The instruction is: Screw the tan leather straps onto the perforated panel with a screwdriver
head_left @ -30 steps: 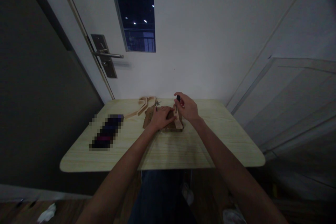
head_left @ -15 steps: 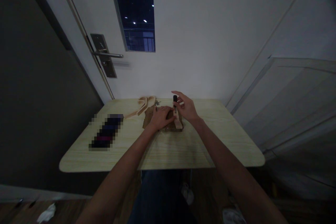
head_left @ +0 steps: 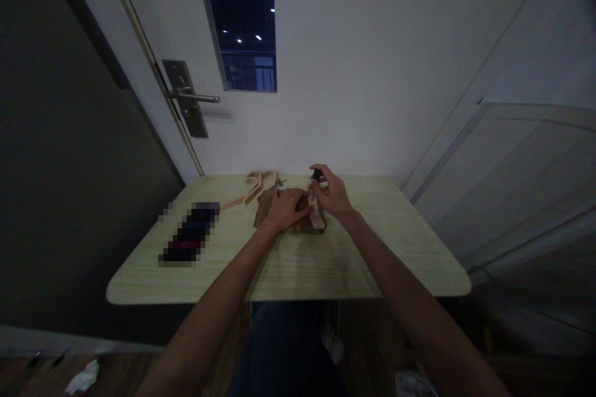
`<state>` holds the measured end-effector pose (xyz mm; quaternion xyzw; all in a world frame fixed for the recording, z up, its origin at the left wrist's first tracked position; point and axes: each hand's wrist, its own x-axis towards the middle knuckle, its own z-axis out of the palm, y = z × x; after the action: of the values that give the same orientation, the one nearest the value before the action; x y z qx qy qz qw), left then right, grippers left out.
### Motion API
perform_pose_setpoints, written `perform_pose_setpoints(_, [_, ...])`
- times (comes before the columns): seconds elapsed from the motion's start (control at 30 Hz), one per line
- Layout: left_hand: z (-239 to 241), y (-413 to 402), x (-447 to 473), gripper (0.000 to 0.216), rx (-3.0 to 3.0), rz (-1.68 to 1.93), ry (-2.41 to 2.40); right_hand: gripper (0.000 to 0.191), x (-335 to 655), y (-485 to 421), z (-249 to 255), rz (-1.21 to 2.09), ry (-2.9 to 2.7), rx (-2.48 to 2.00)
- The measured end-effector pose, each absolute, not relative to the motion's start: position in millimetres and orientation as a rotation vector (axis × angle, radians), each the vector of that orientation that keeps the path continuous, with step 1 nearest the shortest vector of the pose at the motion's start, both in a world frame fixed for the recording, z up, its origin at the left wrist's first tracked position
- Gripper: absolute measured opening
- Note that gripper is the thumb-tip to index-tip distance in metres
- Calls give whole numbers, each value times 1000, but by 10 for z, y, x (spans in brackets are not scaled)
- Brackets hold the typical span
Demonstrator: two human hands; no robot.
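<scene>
My right hand (head_left: pixel 331 191) grips a screwdriver (head_left: pixel 317 174) by its black handle. The shaft leans slightly, its top toward the right, and its lower end meets a pale wooden piece (head_left: pixel 317 218). That piece lies on the right part of a brown board (head_left: pixel 302 227), which looks like cardboard. My left hand (head_left: pixel 287 208) rests over the board with fingers stretched out, the thumb and a fingertip against the wooden piece's left side. Part of the board is hidden beneath this hand.
Curved pale wooden parts (head_left: pixel 255 189) lie behind and left of the board, beside small metal bits (head_left: pixel 281 182), perhaps screws. A pixelated dark object (head_left: pixel 190 234) is on the table (head_left: pixel 162 285) at left. The white door (head_left: pixel 349 74) stands right behind the table.
The screwdriver's handle has tipped to the right, and my right hand's fingers have shifted with it. My left hand and the wooden piece look unmoved.
</scene>
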<state>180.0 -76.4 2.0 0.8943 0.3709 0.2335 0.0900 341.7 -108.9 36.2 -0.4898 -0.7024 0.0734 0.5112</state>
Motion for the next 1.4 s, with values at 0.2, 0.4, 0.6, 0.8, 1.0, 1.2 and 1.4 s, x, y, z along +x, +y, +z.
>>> perform_pose_setpoints(0.2, [23, -768, 1800, 37, 2666, 700, 1113, 32, 3428, -1067, 354, 141, -1697, -1206])
perform_pose_setpoints(0.4, [21, -762, 1800, 39, 2665, 681, 1126, 25, 3413, -1046, 346, -49, -1733, -1305])
perform_pose_setpoints(0.6, [21, -756, 1803, 38, 2678, 678, 1122, 27, 3395, -1116, 387, -101, -1774, -1392])
perform_pose_setpoints(0.8, [3, -747, 1797, 39, 2680, 691, 1112, 33, 3420, -1136, 450, 52, -1838, -1404])
perform_pose_setpoints(1.0, [28, -773, 1801, 36, 2676, 695, 1112, 34, 3416, -1112, 451, -44, -1863, -1461])
perform_pose_setpoints(1.2, [13, -758, 1797, 37, 2677, 692, 1099, 21, 3395, -1078, 498, -105, -1856, -1582])
perform_pose_setpoints(1.4, [-4, -745, 1796, 38, 2679, 694, 1101, 20, 3371, -1131, 574, -137, -1799, -1701])
